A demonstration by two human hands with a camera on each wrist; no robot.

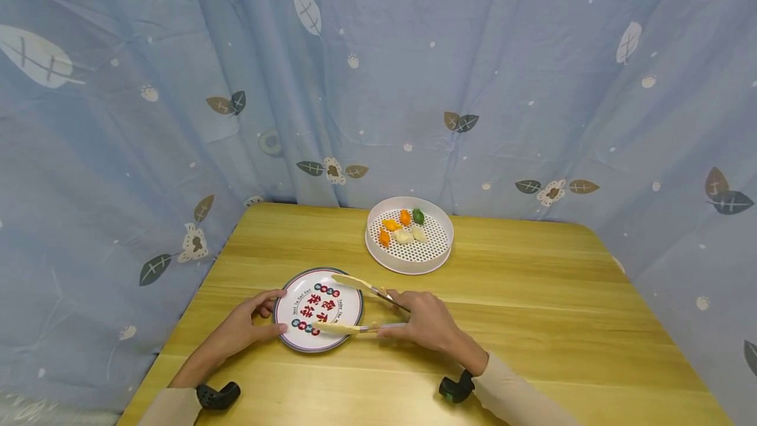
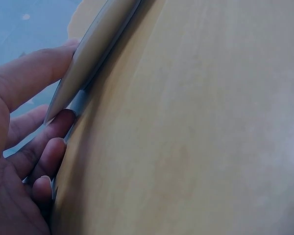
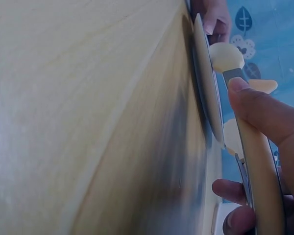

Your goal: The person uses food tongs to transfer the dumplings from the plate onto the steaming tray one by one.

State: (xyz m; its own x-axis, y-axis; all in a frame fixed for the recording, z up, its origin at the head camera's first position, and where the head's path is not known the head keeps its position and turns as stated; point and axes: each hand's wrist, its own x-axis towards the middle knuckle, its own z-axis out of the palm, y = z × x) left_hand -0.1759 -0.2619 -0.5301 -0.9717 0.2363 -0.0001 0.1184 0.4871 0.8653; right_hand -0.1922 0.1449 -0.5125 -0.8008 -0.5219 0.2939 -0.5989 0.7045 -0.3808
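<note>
A round white plate (image 1: 298, 321) with red characters and a dark-edged rim lies on the left part of the table. My left hand (image 1: 244, 329) holds its left rim, the thumb on the edge and the fingers curled around the side, as the left wrist view shows. My right hand (image 1: 427, 322) grips a pair of tongs (image 3: 257, 169) with metal arms and pale yellow tips. The tongs' arms stand spread apart, and both tips reach over the plate from the right. Nothing shows between the tips.
Behind the plate, to the right, stands a round white steamer tray (image 1: 408, 267) with a perforated bottom. Several small dumpling-like pieces (image 1: 403, 236) in orange, green and white lie in it. A patterned blue curtain (image 1: 390, 84) hangs around the wooden table (image 1: 532, 321).
</note>
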